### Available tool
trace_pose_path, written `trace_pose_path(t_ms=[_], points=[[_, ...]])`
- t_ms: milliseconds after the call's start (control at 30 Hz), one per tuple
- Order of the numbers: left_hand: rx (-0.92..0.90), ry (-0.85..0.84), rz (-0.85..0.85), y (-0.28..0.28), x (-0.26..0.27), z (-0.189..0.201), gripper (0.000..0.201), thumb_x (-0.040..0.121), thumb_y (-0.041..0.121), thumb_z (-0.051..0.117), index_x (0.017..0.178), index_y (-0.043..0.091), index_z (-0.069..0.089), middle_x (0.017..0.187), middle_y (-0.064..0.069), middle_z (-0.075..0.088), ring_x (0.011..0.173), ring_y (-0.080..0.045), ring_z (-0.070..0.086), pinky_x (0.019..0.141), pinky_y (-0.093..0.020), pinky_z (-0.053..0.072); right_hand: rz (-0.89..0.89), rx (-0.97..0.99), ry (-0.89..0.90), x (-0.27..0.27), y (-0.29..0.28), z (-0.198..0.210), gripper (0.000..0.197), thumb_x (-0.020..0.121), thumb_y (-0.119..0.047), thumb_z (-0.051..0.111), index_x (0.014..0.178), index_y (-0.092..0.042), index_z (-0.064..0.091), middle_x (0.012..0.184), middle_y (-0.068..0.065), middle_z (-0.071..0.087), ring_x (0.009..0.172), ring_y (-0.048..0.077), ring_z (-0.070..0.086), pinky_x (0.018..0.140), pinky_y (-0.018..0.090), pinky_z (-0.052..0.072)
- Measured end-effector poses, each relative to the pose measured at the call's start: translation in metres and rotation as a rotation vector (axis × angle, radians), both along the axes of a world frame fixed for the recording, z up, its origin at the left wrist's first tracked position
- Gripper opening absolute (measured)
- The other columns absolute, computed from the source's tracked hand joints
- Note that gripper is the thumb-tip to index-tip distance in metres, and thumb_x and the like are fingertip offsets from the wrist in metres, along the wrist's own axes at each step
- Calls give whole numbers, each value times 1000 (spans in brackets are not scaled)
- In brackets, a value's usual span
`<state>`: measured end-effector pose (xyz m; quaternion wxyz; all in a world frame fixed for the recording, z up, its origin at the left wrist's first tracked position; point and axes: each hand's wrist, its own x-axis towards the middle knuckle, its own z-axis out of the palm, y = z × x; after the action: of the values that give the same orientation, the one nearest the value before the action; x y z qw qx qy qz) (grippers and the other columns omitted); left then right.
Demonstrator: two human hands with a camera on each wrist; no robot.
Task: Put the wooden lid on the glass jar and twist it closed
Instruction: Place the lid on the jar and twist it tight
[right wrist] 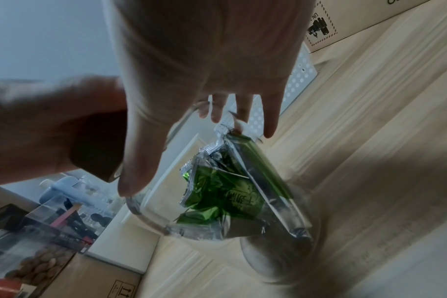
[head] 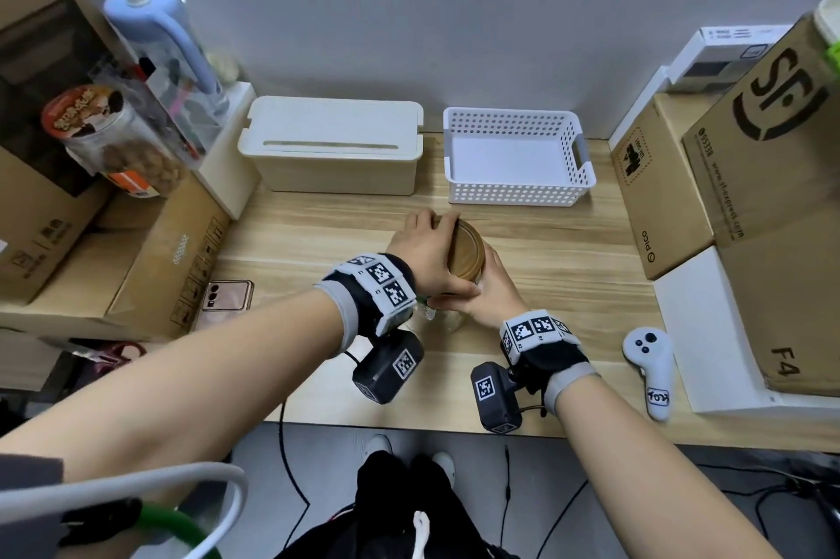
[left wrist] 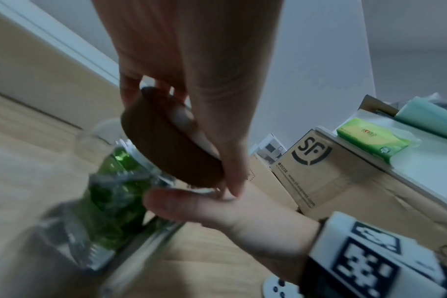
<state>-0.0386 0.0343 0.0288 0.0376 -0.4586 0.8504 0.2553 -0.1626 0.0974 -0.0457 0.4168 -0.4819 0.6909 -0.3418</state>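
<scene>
The round wooden lid (head: 466, 253) is held tilted over the mouth of the glass jar (head: 447, 318), which stands on the wooden table (head: 568, 276). My left hand (head: 427, 249) grips the lid (left wrist: 166, 153) from above, fingers on its far edge and thumb on its near edge. My right hand (head: 493, 290) is wrapped round the jar (right wrist: 166, 211) just below its rim, thumb on the near side. Green foil packets (right wrist: 217, 193) lie inside the jar. My hands hide the jar's rim in the head view.
A white lidded box (head: 334, 144) and a white perforated basket (head: 516, 158) stand behind the jar. Cardboard boxes (head: 663, 190) line the right side, and more boxes the left. A phone (head: 227, 294) lies at the left, a white controller (head: 650, 367) near the front right edge.
</scene>
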Motion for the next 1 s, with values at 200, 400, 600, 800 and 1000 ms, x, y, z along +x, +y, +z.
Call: trace_pose_path(t_ms=[200,400,600,800,1000], points=[[49,44,-13,-7,2,-1,109,54,42,78,145,17,22,139,-16,35,129,-33,33,109,-38,32,-24,-26,-40,2,-2,-1,110,48,-17,93,140,-10,32,139,9,42,121,14,44,104,24,34],[40,21,-88,-12,4,-1,108,52,43,77,143,18,24,136,-16,37,127,-32,34,108,-42,34,-27,-13,-78,3,-5,-5,117,45,-22,94,142,-12,28,141,8,40,128,18,44,112,34,35],[25,-9,-178,-16,7,2,110,51,47,75,144,17,24,136,-17,37,126,-34,36,106,-42,37,-12,8,-87,3,-8,-12,130,34,-42,91,144,-18,26,142,4,37,132,18,41,114,40,35],[1,3,-68,-3,1,-2,112,56,59,74,145,24,18,148,-8,28,135,-30,26,106,-51,35,63,12,-61,-6,-12,-18,129,31,-56,90,140,-36,24,146,4,38,135,19,42,113,45,36],[50,56,-87,-10,5,-3,107,55,53,71,144,22,21,145,-10,30,131,-31,28,107,-50,35,35,13,-89,-7,-13,-23,129,27,-58,90,138,-34,29,142,2,42,133,18,44,113,44,36]])
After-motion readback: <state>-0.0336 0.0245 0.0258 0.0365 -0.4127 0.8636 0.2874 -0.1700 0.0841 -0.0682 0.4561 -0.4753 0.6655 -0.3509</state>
